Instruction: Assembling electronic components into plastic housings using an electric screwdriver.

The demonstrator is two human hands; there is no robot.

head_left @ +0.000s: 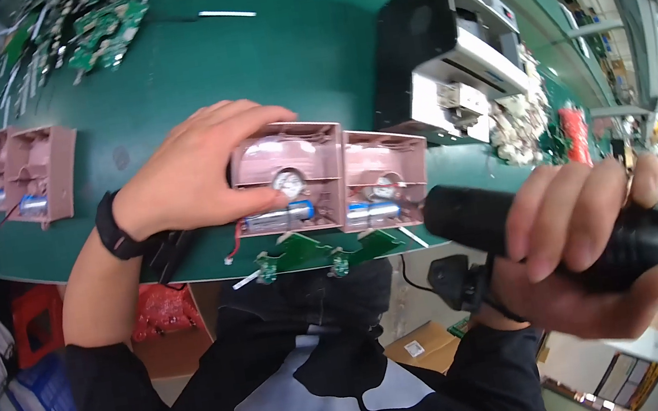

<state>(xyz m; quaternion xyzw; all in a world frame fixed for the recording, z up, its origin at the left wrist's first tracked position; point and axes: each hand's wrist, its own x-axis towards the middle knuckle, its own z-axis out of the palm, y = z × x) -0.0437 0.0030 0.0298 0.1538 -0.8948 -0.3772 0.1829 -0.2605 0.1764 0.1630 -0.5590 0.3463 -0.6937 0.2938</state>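
Fingers of the right hand (pixel 579 246) wrap a black power screwdriver (pixel 518 233) at lower right. Left hand (pixel 191 179) grips a pink housing (pixel 287 179) at the green table's near edge (pixel 187 269); another pink housing (pixel 384 178) touches it. Bare green surface beyond; more pink housings (pixel 13 174) upper left.

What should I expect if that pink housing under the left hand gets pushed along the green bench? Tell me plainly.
The pink housing looks like rigid, boxy plastic, so it would probably slide flat rather than roll or tip. The left hand covers it easily, suggesting it is light. Its loose red wire may drag or snag.
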